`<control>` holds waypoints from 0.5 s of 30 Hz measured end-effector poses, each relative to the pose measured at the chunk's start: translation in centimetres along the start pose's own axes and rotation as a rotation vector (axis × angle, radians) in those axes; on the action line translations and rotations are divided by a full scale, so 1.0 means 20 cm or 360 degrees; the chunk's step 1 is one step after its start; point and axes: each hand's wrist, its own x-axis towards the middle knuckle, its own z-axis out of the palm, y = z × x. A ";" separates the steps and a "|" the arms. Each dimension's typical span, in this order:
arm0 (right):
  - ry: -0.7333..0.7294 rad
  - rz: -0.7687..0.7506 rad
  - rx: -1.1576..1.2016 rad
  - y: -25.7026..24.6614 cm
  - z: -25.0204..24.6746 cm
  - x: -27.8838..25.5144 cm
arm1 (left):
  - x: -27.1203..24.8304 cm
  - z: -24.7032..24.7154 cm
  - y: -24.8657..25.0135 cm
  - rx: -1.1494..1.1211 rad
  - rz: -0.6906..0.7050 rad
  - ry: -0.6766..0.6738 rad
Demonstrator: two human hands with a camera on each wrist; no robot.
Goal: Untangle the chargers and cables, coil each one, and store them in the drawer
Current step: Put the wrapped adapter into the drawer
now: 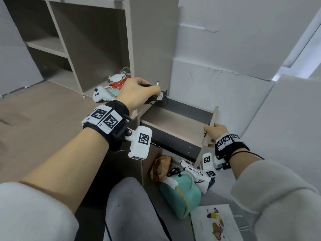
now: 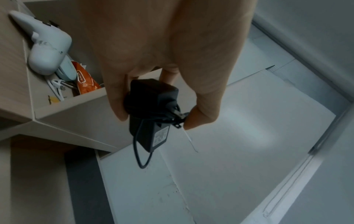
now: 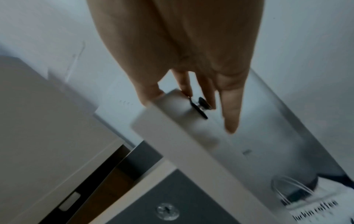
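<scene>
My left hand (image 1: 139, 92) grips a black charger (image 2: 151, 112) with its cable wound round the block, a loop of cable (image 2: 140, 157) hanging below. It hovers over the back left corner of the open drawer (image 1: 175, 122), whose beige floor is bare where visible. My right hand (image 1: 215, 133) holds the drawer front panel (image 1: 209, 129) at its top edge, thumb on one side and fingers on the other by the small dark knob (image 3: 202, 104). In the right wrist view one finger points straight down along the panel (image 3: 182, 133).
A shelf cubby (image 1: 97, 49) behind my left hand holds a white controller (image 1: 100, 94), an orange packet (image 2: 86, 80) and white cables (image 2: 57, 87). Below the drawer lie a mint bag (image 1: 182, 190), a brown paper bag (image 1: 159, 166), a coffee bag (image 1: 195, 170) and a printed sheet (image 1: 215, 223).
</scene>
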 end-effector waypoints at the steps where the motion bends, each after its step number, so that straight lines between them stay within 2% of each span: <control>1: 0.0041 0.0036 -0.0301 -0.03 -0.01 0.00 | -0.01 -0.02 0.00 0.0023 -0.0002 -0.0010; 3: 0.0228 -0.0054 -0.0849 -0.10 -0.01 -0.03 | -0.03 -0.05 -0.01 0.0102 0.0033 -0.0026; 5: 0.0249 -0.0452 -0.0909 -0.17 0.01 -0.07 | -0.06 -0.05 -0.01 0.0166 0.0107 -0.0057; 8: -0.0133 -0.0962 -0.0833 -0.33 0.04 -0.18 | -0.07 -0.02 -0.02 0.0207 0.0130 -0.0172; 13: -0.0709 -0.1266 -0.0848 -0.53 0.13 -0.24 | -0.01 0.06 -0.09 0.0197 -0.0034 -0.0345; 15: -0.0744 -0.1363 -0.0722 -0.54 0.20 -0.23 | 0.03 0.08 -0.14 0.0086 -0.0192 -0.0380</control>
